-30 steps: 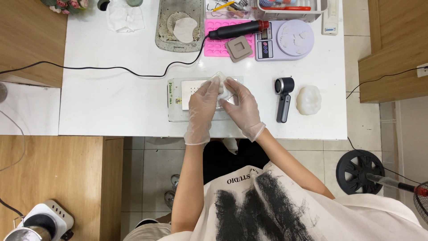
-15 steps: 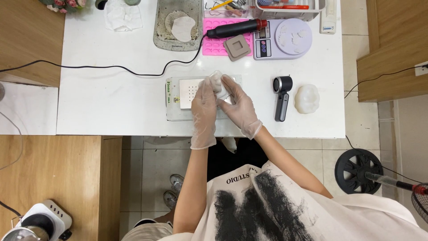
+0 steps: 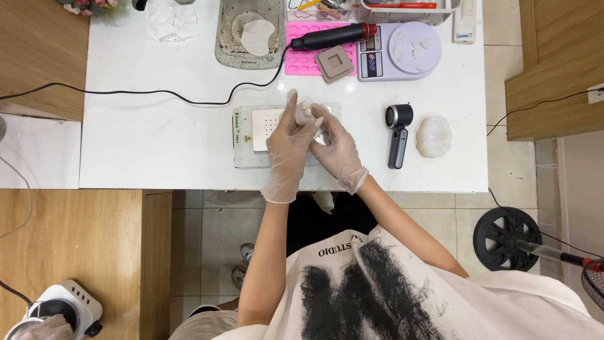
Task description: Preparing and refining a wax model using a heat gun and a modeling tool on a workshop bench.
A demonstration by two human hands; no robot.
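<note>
Kneading a small pale lump of clay-like material (image 3: 306,111), the gloved left hand (image 3: 288,143) and gloved right hand (image 3: 336,148) close together around it above a flat grey-white work pad (image 3: 245,135) (mid-table); pressing evenly would likely keep it smooth.

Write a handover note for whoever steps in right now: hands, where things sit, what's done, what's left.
Left hand: gloved, cupping the white lump from the left.
Right hand: gloved, fingers pressing the same lump from the right.
The lump is held just above the flat grey plate at the near edge of the white table.
Nearby: black handheld tool and translucent white blob to the right; pink mould and scale further back.
Done: lump is in hand, being shaped.
Left: it has not been set down in any mould or on the scale.
</note>
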